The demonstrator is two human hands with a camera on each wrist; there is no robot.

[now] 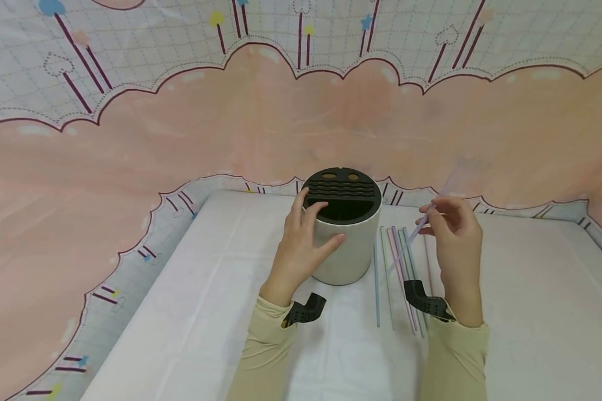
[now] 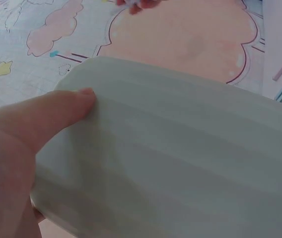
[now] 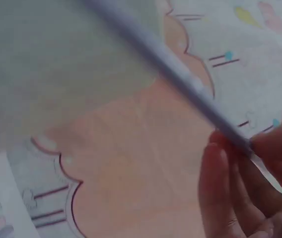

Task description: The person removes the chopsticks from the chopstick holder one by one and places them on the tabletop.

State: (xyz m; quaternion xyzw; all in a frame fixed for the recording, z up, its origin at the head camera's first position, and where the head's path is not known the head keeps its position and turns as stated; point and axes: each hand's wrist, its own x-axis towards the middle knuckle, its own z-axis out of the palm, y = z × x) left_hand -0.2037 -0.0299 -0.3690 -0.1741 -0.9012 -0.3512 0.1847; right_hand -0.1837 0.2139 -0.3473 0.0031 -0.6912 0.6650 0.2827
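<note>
A pale cylindrical holder [image 1: 345,253] with a black slotted top [image 1: 341,191] stands upright on the table. My left hand [image 1: 301,245] holds it from the left, with fingers at the rim and the thumb against the front side. In the left wrist view, the thumb [image 2: 64,111] lies on the holder's pale wall [image 2: 171,139]. To the right of the holder, my right hand [image 1: 454,228] pinches a translucent purple straw [image 1: 422,221] between thumb and fingertips. The straw is tilted and crosses the right wrist view, where it blurs toward the top.
Several coloured straws [image 1: 393,267] lie side by side on the white-covered table [image 1: 205,312], just right of the holder. Behind the table hangs a pink and white patterned cloth [image 1: 205,133]. Black wrist mounts [image 1: 426,301] sit on both wrists.
</note>
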